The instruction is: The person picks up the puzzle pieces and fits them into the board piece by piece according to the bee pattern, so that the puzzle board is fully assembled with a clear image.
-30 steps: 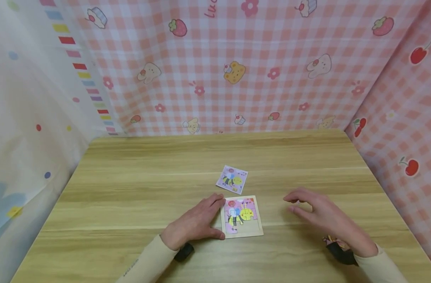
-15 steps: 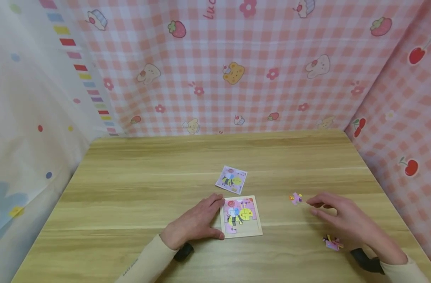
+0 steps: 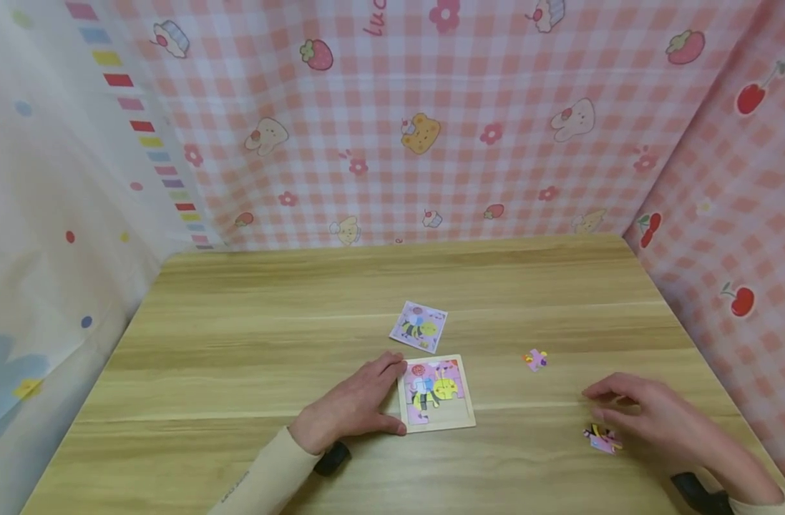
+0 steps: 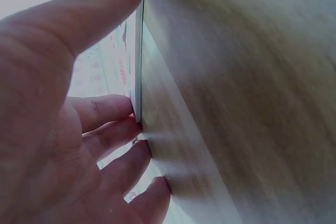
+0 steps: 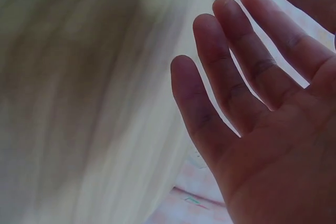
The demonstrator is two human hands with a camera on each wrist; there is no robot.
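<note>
A wooden-framed jigsaw puzzle [image 3: 468, 390] with a bee picture lies on the table in the head view; bare wood shows at its lower right. My left hand [image 3: 356, 397] holds its left side, thumb at the near corner and fingers at the far one. In the left wrist view, the fingers [image 4: 113, 109] meet the frame's edge. My right hand [image 3: 656, 411] hovers with relaxed fingers, holding nothing, beside a small cluster of puzzle pieces [image 3: 602, 438]. A single pink puzzle piece [image 3: 536, 360] lies farther off, between the puzzle and that hand.
A square picture card [image 3: 419, 327] with the same bee lies just beyond the puzzle. The wooden table [image 3: 270, 300] ends at a pink checked curtain [image 3: 469, 172] behind, with cloth on both sides.
My right hand has moved right and toward me, uncovering the single pink piece and the cluster of pieces. The left hand has kept its place on the puzzle.
</note>
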